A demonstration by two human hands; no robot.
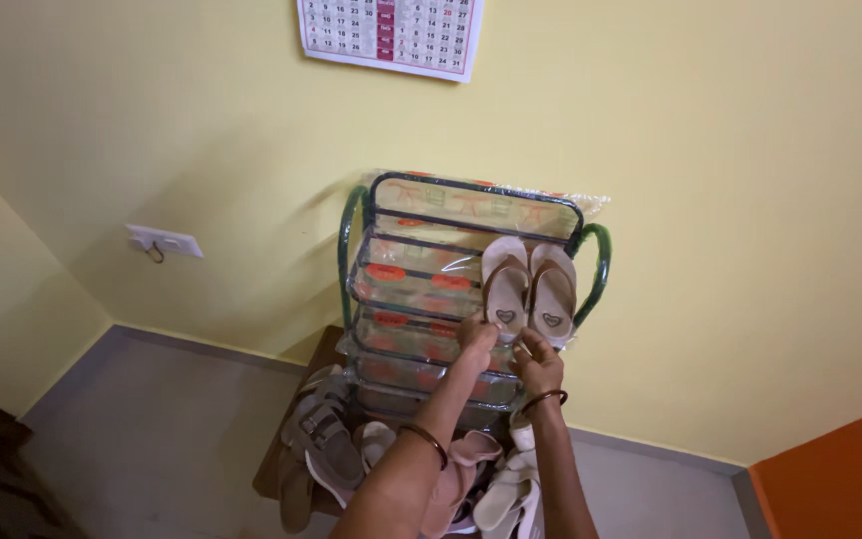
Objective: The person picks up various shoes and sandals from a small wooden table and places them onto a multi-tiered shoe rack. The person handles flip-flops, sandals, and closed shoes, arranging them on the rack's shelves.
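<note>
Nearest, loose sandals [336, 449] lie heaped on the floor below the forearms. Left hand [476, 339] grips the heel of the left beige wedge sandal [504, 284]; right hand [539, 364] pinches the heel of its mate [554, 289]. Both sandals rest side by side on the shoe rack [381, 250], upper tier, against the yellow wall [710, 150].

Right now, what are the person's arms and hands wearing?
Both forearms are bare, with no sleeves in view. The left hand has a thin dark bangle round its forearm. The right hand has a similar dark bangle at the wrist. No gloves; rings too small to tell.
</note>
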